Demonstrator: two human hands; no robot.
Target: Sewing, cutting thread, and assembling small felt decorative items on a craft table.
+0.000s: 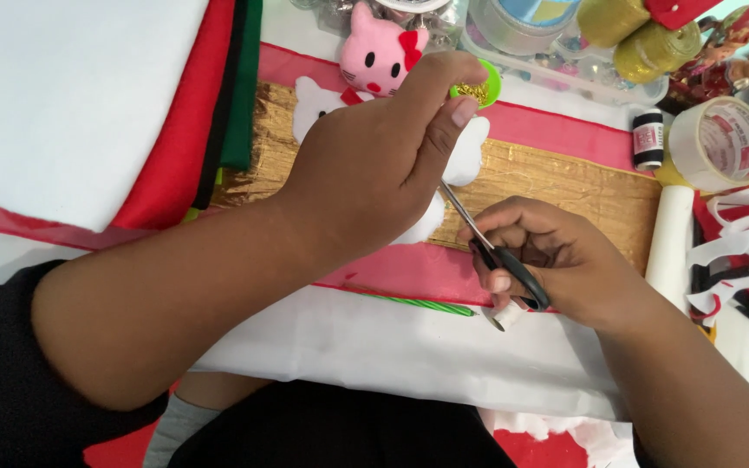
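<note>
At the far left lies one stack of felt sheets [175,113]: white on top, with red, black and green edges showing beneath, four colours counted.

Your left hand [374,165] is raised over the gold crinkled paper strip [565,186], thumb and fingers pinched together on something small. The hand covers what it pinches, so it is probably an edge of the white cat-shaped felt piece [470,152], but I cannot confirm this. That white piece lies on the gold strip, partly under your left hand.

Behind your knuckles sit one pink plush cat head with a red bow [379,56] and one small green cap holding gold bits [478,87].

Your right hand [556,269] is closed around the black handles of one pair of small scissors [496,247], blades pointing up toward your left thumb.

One green twisted stick [422,303] lies on the pink and white cloth below.

To the right stand one black thread spool [648,139] and one roll of clear tape [721,143].

Risk: the blade tips are just beside your left thumb, and a cut made blind behind that hand could nick the skin or stray off the felt outline. The green cap is close to your fingers, so a knock could spill it.
</note>
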